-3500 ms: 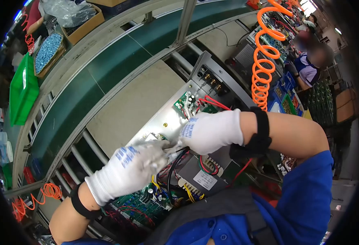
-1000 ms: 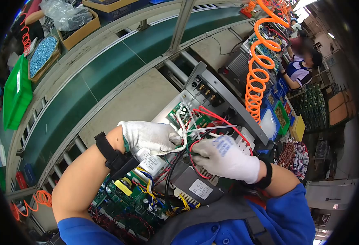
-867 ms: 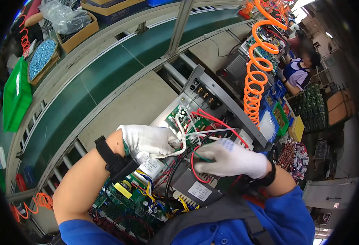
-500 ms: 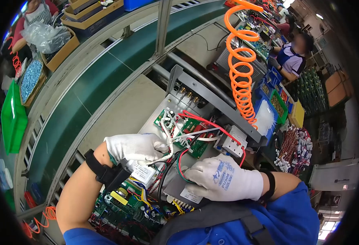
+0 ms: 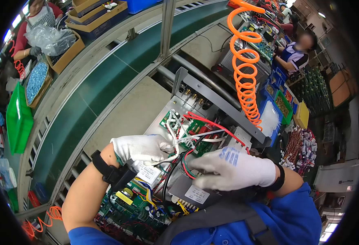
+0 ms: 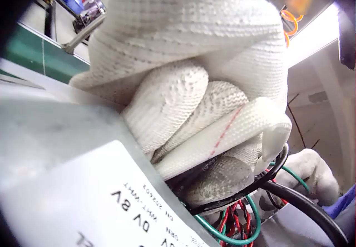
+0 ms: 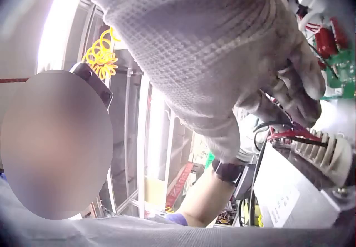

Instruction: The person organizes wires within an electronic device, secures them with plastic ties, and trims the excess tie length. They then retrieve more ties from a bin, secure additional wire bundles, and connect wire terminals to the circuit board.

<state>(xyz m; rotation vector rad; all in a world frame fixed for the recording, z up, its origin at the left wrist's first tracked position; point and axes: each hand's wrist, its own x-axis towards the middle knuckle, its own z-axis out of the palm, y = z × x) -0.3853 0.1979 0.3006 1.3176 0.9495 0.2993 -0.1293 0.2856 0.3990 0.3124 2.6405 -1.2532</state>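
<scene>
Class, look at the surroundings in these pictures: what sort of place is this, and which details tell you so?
Probably an electronics assembly line: a long green conveyor runs past, an opened metal chassis shows circuit boards and wiring, and bundled wires wait beside bins of small parts.

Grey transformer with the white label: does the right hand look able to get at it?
Probably yes: the right hand is right by the grey transformer, with just red and green wires near its fingertips.
</scene>
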